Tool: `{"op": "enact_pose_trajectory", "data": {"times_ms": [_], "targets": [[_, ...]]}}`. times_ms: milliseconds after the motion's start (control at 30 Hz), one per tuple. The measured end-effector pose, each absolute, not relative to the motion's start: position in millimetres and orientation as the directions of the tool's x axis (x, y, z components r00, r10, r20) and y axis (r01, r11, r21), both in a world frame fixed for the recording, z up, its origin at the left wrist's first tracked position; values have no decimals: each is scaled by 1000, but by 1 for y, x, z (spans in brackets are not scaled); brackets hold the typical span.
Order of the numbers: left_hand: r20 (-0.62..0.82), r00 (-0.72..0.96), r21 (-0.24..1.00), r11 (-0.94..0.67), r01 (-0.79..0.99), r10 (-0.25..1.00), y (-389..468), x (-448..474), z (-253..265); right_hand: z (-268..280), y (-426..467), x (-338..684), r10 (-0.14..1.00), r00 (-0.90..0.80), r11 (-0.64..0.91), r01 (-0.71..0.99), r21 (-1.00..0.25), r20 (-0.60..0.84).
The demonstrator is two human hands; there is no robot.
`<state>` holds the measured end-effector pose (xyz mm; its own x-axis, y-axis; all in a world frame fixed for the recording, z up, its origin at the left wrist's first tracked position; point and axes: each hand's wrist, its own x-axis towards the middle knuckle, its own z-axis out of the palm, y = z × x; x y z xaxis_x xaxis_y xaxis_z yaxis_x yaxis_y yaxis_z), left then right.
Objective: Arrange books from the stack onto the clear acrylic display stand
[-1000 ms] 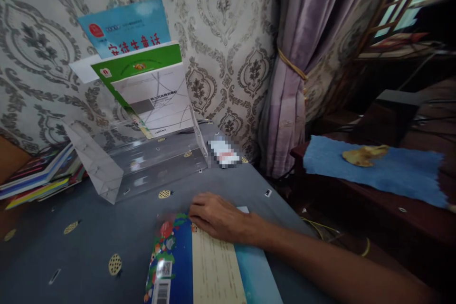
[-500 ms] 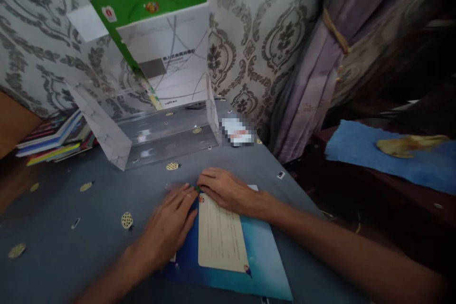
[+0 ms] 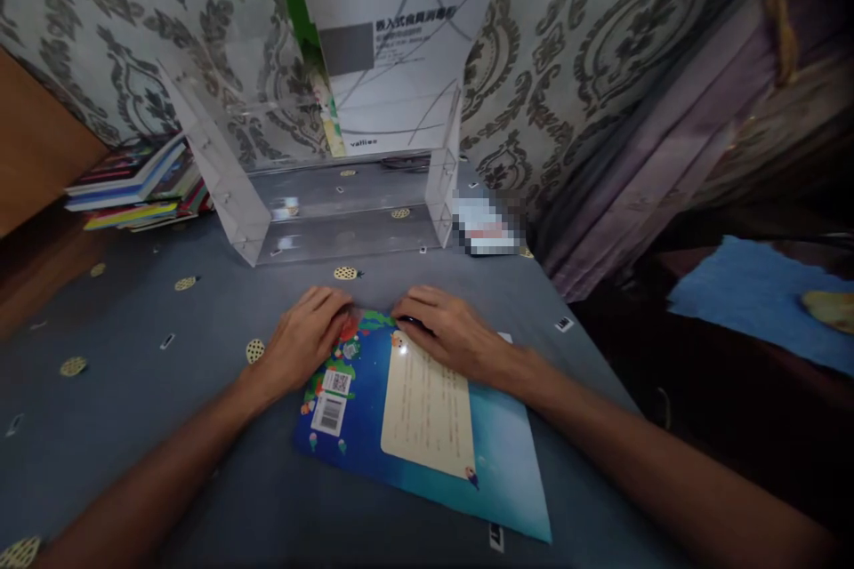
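Observation:
A blue book [image 3: 503, 471] lies on the grey patterned tablecloth, its back cover up with a cream text panel, a barcode and a sea scene. My left hand [image 3: 310, 329] holds the far left corner with curled fingers. Along the far edge, right of the middle, my right hand [image 3: 454, 333] grips the book, fingers bent over the edge and palm above the cover. Both sets of fingertips are partly hidden. Beyond the hands stands a clear acrylic rack [image 3: 347, 240], with a white booklet [image 3: 400, 44] and a green-edged one upright at its back.
A pile of books [image 3: 133, 187] sits at the back left by a wooden panel [image 3: 40, 142]. Right of the rack lies a small blurred-out item [image 3: 487, 227]. A purple curtain [image 3: 640, 151] hangs at the right, near a blue cloth [image 3: 747, 302] on a dark surface.
My left hand has slid left, away from the right hand, to the book's corner, uncovering the barcode and sea pictures. The right hand stays at the far edge. The view has tipped down and leftward.

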<state>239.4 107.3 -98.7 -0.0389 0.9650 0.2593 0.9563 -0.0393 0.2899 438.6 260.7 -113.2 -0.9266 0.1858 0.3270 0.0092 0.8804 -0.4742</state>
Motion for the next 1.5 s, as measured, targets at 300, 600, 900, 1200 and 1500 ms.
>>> {"op": "enact_pose_trajectory", "data": {"times_ms": [300,600,900,1200,1500], "targets": [[319,217,-62,-208,976,923,96,271,-97,-108,257,439,163,-943,895,19,-445,288],[134,401,0,-405,914,906,69,326,-112,-115,256,438,40,-972,951,-35,-309,234],[39,477,-77,-473,878,878,67,334,-111,-95,254,421,-63,-985,976,-94,-196,158],[98,691,-432,-594,678,717,65,343,-104,-97,254,378,-98,-981,984,-121,-131,170],[303,735,-430,-601,673,606,64,335,-78,-84,260,379,-79,-993,964,-98,-246,87]]}}
